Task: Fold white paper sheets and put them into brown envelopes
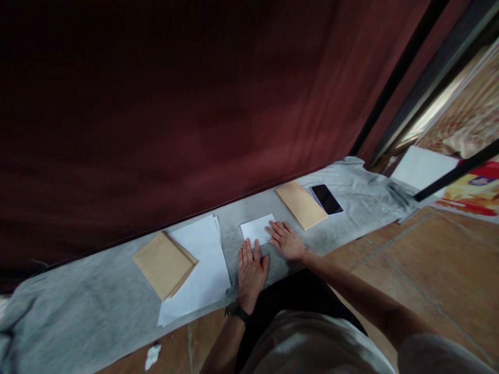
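Note:
A small folded white paper (pixel 256 229) lies on a grey cloth (pixel 97 306) spread on the floor. My right hand (pixel 286 239) lies flat on its near right corner, fingers stretched out. My left hand (pixel 251 269) rests flat on the cloth just below the paper, fingers together and extended, a black watch on its wrist. Neither hand holds anything. To the left, a stack of brown envelopes (pixel 163 264) sits on several white sheets (pixel 202 270).
More brown envelopes (pixel 300 204) and a black phone (pixel 326 199) lie to the right on the cloth. A dark red curtain (pixel 175 114) hangs behind. Tiled floor (pixel 429 259) stretches right, with a white sheet (pixel 423 167) and a crumpled scrap (pixel 152 356) on it.

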Demonstrator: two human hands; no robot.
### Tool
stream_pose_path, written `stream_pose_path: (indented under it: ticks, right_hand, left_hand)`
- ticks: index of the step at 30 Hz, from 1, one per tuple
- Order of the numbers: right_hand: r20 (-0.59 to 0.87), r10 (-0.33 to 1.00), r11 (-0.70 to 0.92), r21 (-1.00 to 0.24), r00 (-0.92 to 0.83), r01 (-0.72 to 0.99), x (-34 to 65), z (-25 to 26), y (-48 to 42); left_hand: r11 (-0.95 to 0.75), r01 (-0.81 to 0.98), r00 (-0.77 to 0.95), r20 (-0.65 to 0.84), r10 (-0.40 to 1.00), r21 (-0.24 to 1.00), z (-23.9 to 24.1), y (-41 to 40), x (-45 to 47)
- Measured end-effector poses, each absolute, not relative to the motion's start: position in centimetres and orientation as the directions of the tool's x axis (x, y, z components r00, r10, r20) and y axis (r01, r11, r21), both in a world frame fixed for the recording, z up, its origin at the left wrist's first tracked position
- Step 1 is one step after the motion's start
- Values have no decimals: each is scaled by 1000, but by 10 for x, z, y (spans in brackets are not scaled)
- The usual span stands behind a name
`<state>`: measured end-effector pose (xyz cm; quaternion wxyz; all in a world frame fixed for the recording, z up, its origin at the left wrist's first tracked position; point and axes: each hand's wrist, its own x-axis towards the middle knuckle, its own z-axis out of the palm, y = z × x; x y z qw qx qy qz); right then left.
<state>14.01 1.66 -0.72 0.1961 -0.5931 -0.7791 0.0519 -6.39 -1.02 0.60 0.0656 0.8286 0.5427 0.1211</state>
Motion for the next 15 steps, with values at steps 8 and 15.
stream_pose_path:
  ticks: [8,15]
  right_hand:
    - [264,943,280,-307,-202,910,139,-7,15]
    - [284,931,291,-200,-229,936,139,-7,15]
  left_hand:
    - [-411,849,374,174,911,332,17,12,-43]
    - [-434,886,418,126,900,163,9,54,-28]
